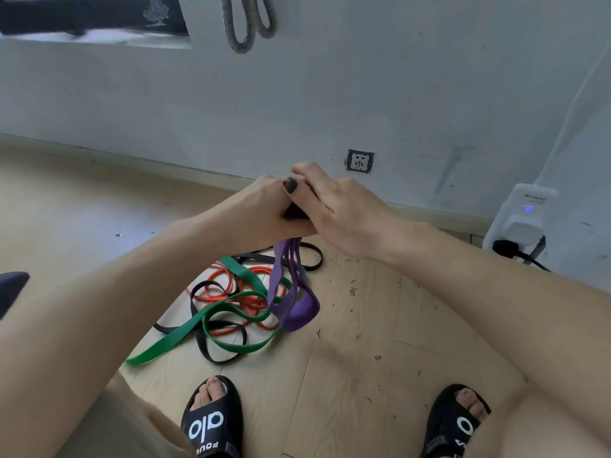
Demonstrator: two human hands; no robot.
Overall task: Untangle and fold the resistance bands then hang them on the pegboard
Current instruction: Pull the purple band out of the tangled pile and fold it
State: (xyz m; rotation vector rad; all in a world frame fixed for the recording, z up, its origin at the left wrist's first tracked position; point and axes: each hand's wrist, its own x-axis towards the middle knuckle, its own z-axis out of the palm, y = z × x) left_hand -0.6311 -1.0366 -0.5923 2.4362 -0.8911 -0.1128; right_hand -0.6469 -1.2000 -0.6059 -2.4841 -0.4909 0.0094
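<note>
A purple resistance band (291, 292), folded into several hanging loops, dangles from both my hands above the floor. My left hand (264, 213) grips its top from the left. My right hand (334, 209) closes over the same spot from the right, fingers curled across the left hand. The band's top is hidden inside the two hands. Below lies a tangle on the wooden floor: a green band (185, 335), a red band (228, 292) and a black band (211, 345), wound through one another. A grey band (248, 24) hangs folded on the wall at the top.
The pale wall stands close ahead with a socket (360, 161) low on it. A white plugged-in device (525, 219) sits at the right by the skirting. My feet in black slides (211, 421) stand near the bottom edge. A dark object (11, 289) pokes in at left.
</note>
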